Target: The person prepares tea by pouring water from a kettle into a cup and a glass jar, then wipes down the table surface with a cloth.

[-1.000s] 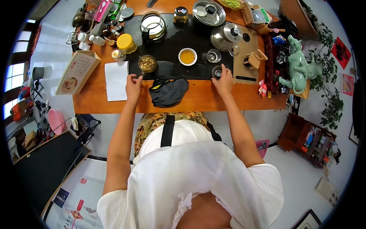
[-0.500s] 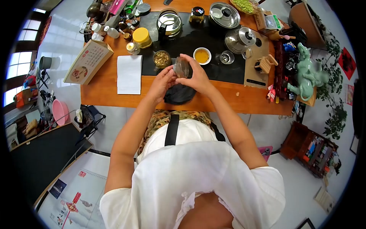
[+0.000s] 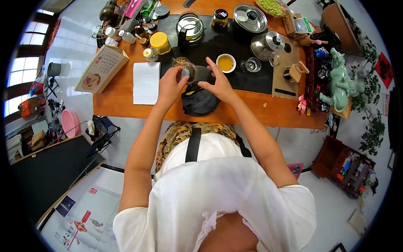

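Observation:
Above the black mat, a small clear glass jar [image 3: 191,72] is held on its side, its round end turned toward my left hand [image 3: 169,87]. Fingers and thumb of that hand are closed round this end. From the other side, my right hand [image 3: 220,86] curls thumb and fingers around the greyish see-through part; whether this is a separate piece I cannot tell. Just behind stands a glass of dried bits [image 3: 180,61], partly covered by the held jar. A black cloth-like bundle [image 3: 199,103] lies below my hands at the table edge. Right of them sits a white cup of amber liquid [image 3: 226,63].
A white paper pad [image 3: 146,83] and a yellow-lidded jar [image 3: 160,43] are on the left. Toward the back are a glass pot [image 3: 190,27] and a lidded steel pan [image 3: 250,18]. A kettle [image 3: 267,44] and small glass [image 3: 253,64] stand right.
My left hand has moved left and up with the round end of the jar, now in front of the glass of dried bits. My right hand has shifted slightly right.

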The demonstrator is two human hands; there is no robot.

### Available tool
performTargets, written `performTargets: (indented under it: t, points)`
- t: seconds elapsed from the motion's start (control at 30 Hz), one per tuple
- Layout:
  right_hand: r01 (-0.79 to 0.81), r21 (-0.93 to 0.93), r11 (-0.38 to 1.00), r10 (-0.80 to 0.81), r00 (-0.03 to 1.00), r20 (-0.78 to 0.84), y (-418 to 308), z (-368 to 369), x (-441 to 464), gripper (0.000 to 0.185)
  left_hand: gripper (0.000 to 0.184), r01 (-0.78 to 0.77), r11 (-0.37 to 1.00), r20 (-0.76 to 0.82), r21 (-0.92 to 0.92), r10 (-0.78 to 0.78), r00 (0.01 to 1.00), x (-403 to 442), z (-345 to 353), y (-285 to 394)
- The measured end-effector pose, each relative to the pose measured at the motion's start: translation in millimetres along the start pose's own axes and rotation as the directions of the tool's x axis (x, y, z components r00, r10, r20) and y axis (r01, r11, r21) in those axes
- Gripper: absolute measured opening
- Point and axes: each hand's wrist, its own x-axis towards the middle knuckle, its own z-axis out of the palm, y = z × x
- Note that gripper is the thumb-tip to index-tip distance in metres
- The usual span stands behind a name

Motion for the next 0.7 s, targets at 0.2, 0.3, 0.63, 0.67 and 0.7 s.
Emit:
performTargets:
  t: [0.2, 0.3, 0.63, 0.67, 0.7]
  points:
    - [-0.14, 0.006, 0.99, 0.138, 0.964, -0.229, 35, -7, -23, 0.07, 0.033, 0.039, 0.947, -0.107, 0.318, -0.005, 0.994, 21, -15, -8]
    - [-0.131, 0.01, 0.991, 0.129, 0.948, -0.293, 43, -6, -27, 0.06, 0.034, -0.042, 0.922, -0.063, 0.384, 0.072, 0.995, 38, -8, -20]
    - [-0.14, 0.022, 0.99, 0.14, 0.935, -0.325, 47, -8, -30, 0.052, 0.034, -0.106, 0.844, 0.03, 0.525, 0.106, 0.994, 56, 4, -17]
    - [-0.141, 0.024, 0.99, 0.142, 0.935, -0.324, 48, -8, -30, 0.052, 0.034, -0.11, 0.844, 0.031, 0.524, 0.11, 0.993, 56, 3, -17]
    - [-0.143, 0.027, 0.989, 0.144, 0.936, -0.323, 49, -11, -31, 0.052, 0.034, -0.113, 0.844, 0.031, 0.524, 0.114, 0.993, 56, 6, -15]
